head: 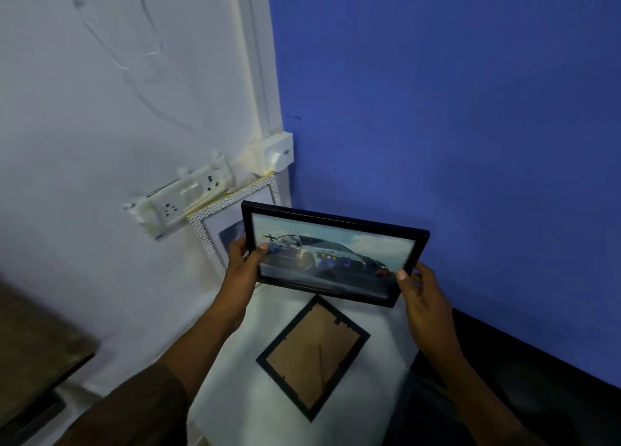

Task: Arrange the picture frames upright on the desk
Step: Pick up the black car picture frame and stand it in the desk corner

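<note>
Holding a black frame [331,252] with a car photo between both hands, the person keeps it lifted above the white-covered desk [379,378] in the corner. The left hand [240,264] clamps the frame's left edge, thumb on the glass and fingers behind; just behind that grip a white textured frame [215,225] leans upright against the pale wall, under a socket strip [183,198]. Directly below the held frame, between the two wrists, a second black frame [312,356] lies face down, its brown backing showing. The right hand [423,298] pinches the lower right corner, thumb in front.

To finish this step well, I'd say lower the bottom edge to the cloth beside the white frame, clear of the one lying flat, and let go only once it stands or leans steadily. No boxes or trays are in sight.
</note>
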{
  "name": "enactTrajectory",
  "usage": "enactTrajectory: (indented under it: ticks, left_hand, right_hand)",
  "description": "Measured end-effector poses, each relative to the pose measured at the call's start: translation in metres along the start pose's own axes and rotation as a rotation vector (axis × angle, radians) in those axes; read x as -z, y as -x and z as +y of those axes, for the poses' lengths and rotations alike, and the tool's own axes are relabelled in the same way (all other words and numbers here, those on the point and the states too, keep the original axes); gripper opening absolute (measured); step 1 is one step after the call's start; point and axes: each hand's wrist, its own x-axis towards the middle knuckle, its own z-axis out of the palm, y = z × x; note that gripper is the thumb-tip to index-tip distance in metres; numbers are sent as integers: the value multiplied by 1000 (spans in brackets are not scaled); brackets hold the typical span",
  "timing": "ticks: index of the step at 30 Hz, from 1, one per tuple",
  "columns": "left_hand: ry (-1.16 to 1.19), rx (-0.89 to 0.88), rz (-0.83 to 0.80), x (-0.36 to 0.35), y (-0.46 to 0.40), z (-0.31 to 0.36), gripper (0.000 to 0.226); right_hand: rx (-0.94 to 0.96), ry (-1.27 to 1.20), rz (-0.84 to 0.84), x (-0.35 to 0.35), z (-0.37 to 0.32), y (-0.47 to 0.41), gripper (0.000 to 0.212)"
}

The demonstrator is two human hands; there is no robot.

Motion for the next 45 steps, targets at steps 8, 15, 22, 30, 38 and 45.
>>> enactTrajectory:
  ticks: [8, 15, 22, 30, 38, 45]
  left_hand:
    - [-37, 126, -335, -40, -152, -46, 55]
    - [-105, 294, -483, -88, -230, -117, 76]
    - [-294, 383, -517, -129, -241, -106, 55]
    - [-237, 379, -630, -149, -254, -127, 78]
    - [-247, 348, -630, -151, -252, -135, 72]
    - [-252, 355, -540, -147, -238, -137, 87]
  right_hand:
    - [-165, 33, 317, -48, 33, -58, 74]
    - [-333, 33, 455, -63, 58, -86, 44]
    - [-378, 123, 555, -67, 87, -125, 45]
    - [-450, 82, 627, -71, 111, -155, 48]
    - [-444, 109, 625, -73, 127, -160, 56]
    - [-442, 148, 621, -85, 119, -138, 59]
